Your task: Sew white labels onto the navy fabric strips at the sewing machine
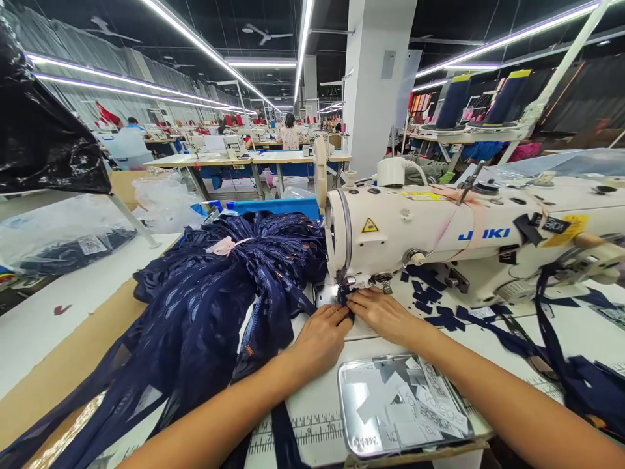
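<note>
Long ceiling strip lights (205,45) are flooding the hall evenly, shadows falling soft; the metal tray (352,376) is catching glare, and the wide lens is bending and smearing the edges.

navy fabric (219,293) — sheer patterned cloth | tray (344,404) — shiny metal | sewing machine (439,228) — glossy enamel

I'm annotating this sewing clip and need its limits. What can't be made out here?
Head view only:
Needle and fabric under it: hidden behind the left hand, right hand and sewing machine head.
Print on labels in the metal tray: too small, blurred.
Navy straps: blurred, cut off by the right edge.
Black bag: cut off by the left edge.
</note>
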Tool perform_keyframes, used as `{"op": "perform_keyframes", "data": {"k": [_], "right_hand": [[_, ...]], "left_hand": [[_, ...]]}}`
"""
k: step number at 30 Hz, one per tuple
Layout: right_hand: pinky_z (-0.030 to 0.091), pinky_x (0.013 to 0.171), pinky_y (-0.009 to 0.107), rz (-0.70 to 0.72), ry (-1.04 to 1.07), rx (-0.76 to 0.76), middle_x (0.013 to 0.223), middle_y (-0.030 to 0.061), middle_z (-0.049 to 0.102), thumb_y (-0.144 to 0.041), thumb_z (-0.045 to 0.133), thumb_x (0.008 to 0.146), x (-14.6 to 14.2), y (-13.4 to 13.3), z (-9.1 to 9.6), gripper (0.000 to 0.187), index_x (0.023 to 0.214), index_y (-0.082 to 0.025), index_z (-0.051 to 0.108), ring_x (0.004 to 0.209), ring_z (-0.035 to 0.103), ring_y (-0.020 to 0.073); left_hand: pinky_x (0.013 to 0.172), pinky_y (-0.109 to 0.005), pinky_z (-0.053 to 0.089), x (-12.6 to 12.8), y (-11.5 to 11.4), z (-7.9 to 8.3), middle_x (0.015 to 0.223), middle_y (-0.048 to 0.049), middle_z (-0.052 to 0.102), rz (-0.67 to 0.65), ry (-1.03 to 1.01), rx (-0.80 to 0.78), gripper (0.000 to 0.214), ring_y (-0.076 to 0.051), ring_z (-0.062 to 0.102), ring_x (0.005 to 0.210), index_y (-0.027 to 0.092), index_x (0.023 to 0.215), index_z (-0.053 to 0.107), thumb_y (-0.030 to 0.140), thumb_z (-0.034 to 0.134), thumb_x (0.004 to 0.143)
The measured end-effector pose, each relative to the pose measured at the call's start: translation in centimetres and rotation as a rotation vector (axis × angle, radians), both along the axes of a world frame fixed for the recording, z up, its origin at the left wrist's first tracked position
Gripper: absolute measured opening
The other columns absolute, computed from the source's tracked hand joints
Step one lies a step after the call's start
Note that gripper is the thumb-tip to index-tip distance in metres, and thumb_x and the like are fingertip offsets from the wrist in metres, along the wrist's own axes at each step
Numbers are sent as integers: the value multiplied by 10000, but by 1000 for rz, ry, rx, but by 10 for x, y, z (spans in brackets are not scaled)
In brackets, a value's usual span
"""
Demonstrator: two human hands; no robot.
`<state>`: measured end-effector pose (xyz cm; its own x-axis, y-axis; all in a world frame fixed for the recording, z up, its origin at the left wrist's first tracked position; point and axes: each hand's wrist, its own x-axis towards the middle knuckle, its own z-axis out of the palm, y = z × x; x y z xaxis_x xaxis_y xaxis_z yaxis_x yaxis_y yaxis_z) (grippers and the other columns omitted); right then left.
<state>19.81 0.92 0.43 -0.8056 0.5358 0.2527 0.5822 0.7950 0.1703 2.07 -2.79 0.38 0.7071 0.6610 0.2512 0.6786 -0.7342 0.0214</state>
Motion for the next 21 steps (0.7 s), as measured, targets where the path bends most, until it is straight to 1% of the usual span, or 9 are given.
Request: {"op": "perform_keyframes", "data": {"k": [3, 7, 13, 18, 21], "right_hand": [[461, 799, 348, -5, 23, 8, 1078, 115, 595, -45, 452, 807, 3, 5, -2, 268, 1020, -119, 597, 978, 532, 222], [477, 777, 324, 19, 39, 8, 1095, 117, 595, -41, 445, 806, 5, 10, -2, 286, 1036, -124, 594, 956, 557, 208], [477, 786, 321, 35, 30, 19, 1106, 119, 597, -34, 422, 811, 6, 12, -1, 297, 1039, -119, 594, 960, 564, 204], [488, 731, 320, -25, 1, 37, 1138, 119, 584, -17, 423, 787, 6, 11, -4, 348, 1082, -124, 576, 951, 569, 212], [486, 725, 328, -62, -7, 45, 1153, 132, 573, -14, 432, 769, 6, 12, -7, 382, 1113, -122, 560, 964, 564, 220]], "left_hand": [[951, -361, 404, 5, 0, 2, 1099, -140, 582, 34, 11, 17, 250, -221, 524, 1047, 94, 947, 571, 47, 440, 739], [926, -362, 426, 8, 0, 4, 1093, -144, 585, 61, 9, 35, 244, -226, 531, 1038, 100, 945, 572, 44, 444, 745], [930, -380, 422, 9, 3, -2, 1099, -157, 584, 69, 3, 34, 241, -235, 536, 1038, 92, 941, 574, 36, 447, 744], [919, -384, 420, 10, 6, -5, 1096, -151, 587, 87, 11, 46, 242, -233, 541, 1032, 95, 951, 573, 37, 450, 750], [905, -383, 420, 12, 7, -6, 1085, -146, 594, 97, 22, 59, 232, -238, 548, 1018, 90, 956, 574, 48, 462, 758]]}}
